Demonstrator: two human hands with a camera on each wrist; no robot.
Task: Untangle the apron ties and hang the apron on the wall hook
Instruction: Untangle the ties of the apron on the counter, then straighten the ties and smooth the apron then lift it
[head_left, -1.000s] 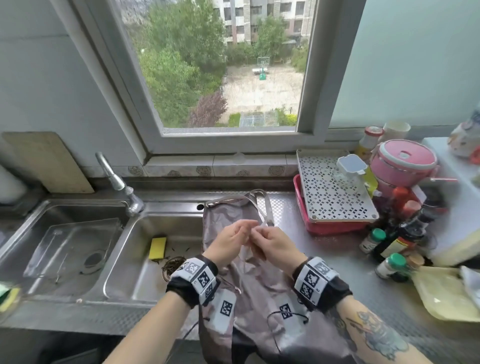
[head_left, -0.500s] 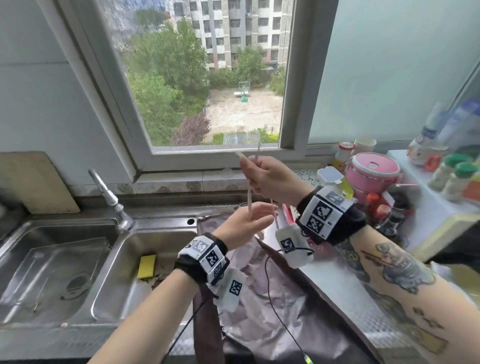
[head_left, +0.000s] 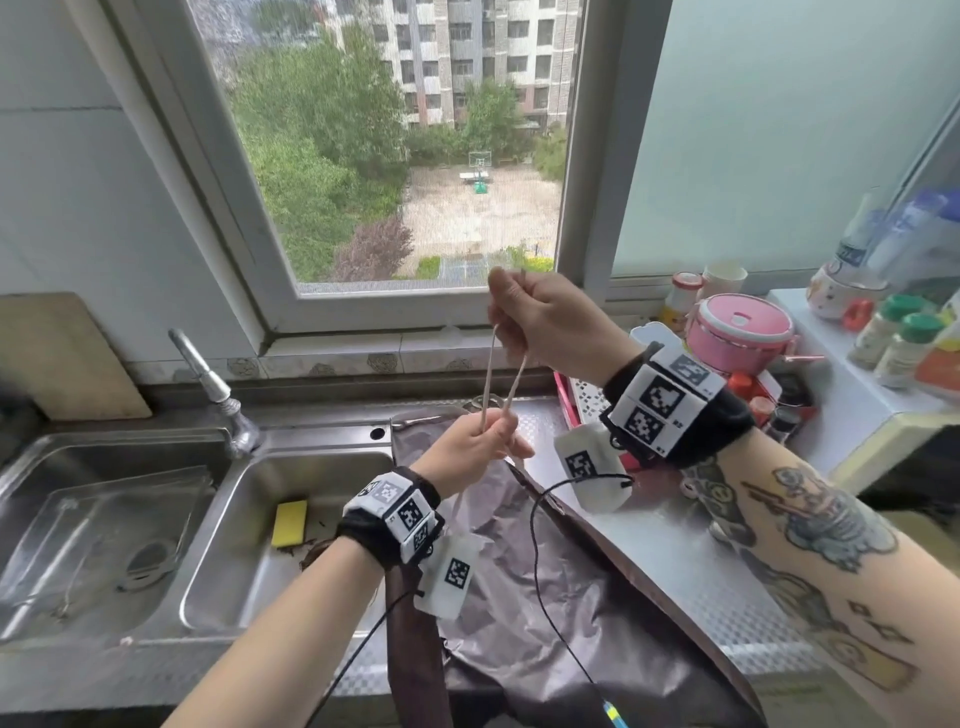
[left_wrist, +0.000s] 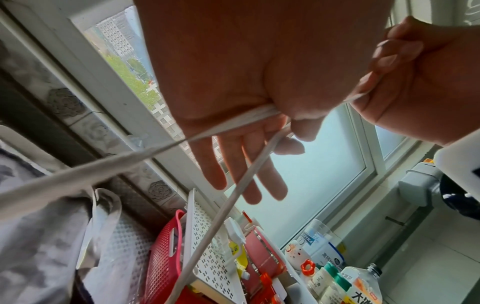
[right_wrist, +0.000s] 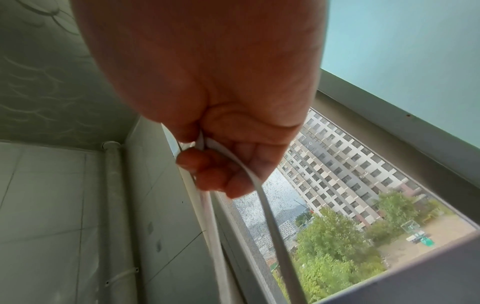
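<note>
Currently mid-untangle: right hand (head_left: 550, 322) raised, pinching both apron ties (head_left: 501, 374) near their ends; left hand (head_left: 470, 452) lower, thumb pinching the same ties, other fingers (left_wrist: 249, 164) spread. Apron (head_left: 545, 597) lies flat on the bench (head_left: 691, 571) beside the sink (head_left: 208, 545). Suggest keeping the strands taut and sliding the left hand down to part them. No wall hook in view.
</note>
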